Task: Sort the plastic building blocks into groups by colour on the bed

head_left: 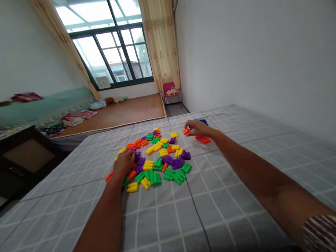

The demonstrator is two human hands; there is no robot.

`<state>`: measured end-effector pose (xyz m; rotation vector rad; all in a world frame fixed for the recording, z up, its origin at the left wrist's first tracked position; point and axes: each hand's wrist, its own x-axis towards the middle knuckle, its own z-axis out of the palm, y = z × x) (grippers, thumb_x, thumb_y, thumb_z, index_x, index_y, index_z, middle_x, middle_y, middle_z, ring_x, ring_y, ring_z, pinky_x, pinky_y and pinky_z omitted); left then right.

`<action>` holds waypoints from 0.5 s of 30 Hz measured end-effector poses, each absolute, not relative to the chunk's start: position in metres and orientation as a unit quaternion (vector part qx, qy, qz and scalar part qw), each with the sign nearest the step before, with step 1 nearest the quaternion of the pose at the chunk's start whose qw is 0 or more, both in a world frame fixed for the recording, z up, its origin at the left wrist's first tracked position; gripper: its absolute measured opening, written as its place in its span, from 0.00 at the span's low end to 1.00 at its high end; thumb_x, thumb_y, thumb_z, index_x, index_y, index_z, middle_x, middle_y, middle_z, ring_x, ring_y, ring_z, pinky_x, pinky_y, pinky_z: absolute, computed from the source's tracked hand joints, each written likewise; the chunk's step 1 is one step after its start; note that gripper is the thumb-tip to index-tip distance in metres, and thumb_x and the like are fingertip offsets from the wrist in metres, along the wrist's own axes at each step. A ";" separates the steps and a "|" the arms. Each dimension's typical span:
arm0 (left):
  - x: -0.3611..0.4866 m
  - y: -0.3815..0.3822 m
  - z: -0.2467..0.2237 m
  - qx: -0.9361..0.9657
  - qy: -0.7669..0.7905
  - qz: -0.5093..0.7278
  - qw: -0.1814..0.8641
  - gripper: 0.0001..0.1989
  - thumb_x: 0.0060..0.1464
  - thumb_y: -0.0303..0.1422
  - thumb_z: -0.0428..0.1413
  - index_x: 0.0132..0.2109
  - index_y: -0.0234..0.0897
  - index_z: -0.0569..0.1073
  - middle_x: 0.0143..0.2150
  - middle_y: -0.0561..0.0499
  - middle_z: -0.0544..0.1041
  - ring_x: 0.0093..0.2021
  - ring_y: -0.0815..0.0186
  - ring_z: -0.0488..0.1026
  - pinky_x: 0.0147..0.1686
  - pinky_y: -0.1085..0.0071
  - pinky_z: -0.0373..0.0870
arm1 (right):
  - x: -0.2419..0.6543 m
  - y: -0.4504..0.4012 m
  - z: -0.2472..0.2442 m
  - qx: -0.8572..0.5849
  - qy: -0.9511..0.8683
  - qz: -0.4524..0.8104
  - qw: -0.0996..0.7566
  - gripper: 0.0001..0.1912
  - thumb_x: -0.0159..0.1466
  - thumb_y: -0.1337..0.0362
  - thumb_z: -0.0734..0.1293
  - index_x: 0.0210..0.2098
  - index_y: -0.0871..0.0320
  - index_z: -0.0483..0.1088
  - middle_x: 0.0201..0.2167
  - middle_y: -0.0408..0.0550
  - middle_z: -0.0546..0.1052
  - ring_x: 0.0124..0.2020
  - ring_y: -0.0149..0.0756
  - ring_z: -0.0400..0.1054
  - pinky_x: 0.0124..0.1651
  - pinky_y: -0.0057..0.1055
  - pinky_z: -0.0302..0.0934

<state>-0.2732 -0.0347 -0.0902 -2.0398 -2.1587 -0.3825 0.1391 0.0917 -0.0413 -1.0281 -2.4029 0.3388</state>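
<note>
Orange piece [186, 131] is sitting between the fingers of the right hand [198, 128], which are pinching it nearly closed at the far right of the gray checked cloth [215, 205], on the near side of the blue pieces [201, 122]. The left hand [125, 162] is curling over the left edge of the multicolored spread [158, 164]; its fingers are facing away, so I cannot tell how open they are or whether they are gripping anything. Good handling is probably calling for a light pinch and a raised wrist, with the forearm clearing the orange cluster [203, 139] underneath. Counting: one piece is showing in the right fingers, and two yellow pieces [132, 187] are lying along the near left edge; elsewhere, green, purple, yellow and orange ones are overlapping too much for sure totals.
</note>
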 end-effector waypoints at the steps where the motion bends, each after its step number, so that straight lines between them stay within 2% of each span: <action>1: -0.273 -0.034 -0.090 -0.678 -0.720 -0.131 0.071 0.19 0.62 0.38 0.43 0.46 0.40 0.77 0.50 0.47 0.77 0.50 0.61 0.72 0.52 0.67 0.67 | 0.165 0.099 -0.039 -0.426 -0.853 0.121 0.275 0.19 0.52 0.58 0.73 0.42 0.57 0.71 0.34 0.44 0.76 0.34 0.34 0.69 0.36 0.27 0.59; 3: -0.273 -0.035 -0.090 -0.676 -0.722 -0.131 0.066 0.19 0.61 0.38 0.43 0.46 0.41 0.76 0.50 0.47 0.77 0.50 0.61 0.72 0.52 0.67 0.67 | 0.217 0.111 -0.040 -0.521 -0.793 0.099 0.300 0.19 0.52 0.56 0.73 0.40 0.57 0.71 0.32 0.44 0.76 0.32 0.34 0.68 0.34 0.28 0.59; 7: -0.272 -0.035 -0.088 -0.681 -0.719 -0.121 0.067 0.19 0.61 0.37 0.42 0.45 0.41 0.76 0.49 0.48 0.78 0.50 0.61 0.72 0.53 0.67 0.66 | 0.293 0.127 -0.056 -0.618 -0.736 0.076 0.265 0.18 0.47 0.59 0.74 0.36 0.58 0.73 0.34 0.46 0.77 0.31 0.36 0.68 0.35 0.31 0.61; 12: -0.274 -0.034 -0.090 -0.693 -0.706 -0.124 0.079 0.20 0.61 0.37 0.42 0.46 0.39 0.76 0.50 0.46 0.77 0.51 0.60 0.72 0.53 0.66 0.67 | 0.311 0.132 -0.070 -0.574 -0.770 0.151 0.235 0.17 0.46 0.65 0.72 0.37 0.58 0.74 0.40 0.47 0.78 0.32 0.34 0.70 0.36 0.29 0.64; 15: -0.276 -0.033 -0.091 -0.693 -0.706 -0.125 0.073 0.19 0.61 0.37 0.42 0.46 0.40 0.76 0.50 0.46 0.78 0.51 0.61 0.72 0.53 0.67 0.66 | 0.301 0.133 -0.071 -0.558 -0.793 0.145 0.200 0.17 0.46 0.68 0.71 0.38 0.57 0.74 0.40 0.46 0.79 0.33 0.33 0.71 0.36 0.28 0.64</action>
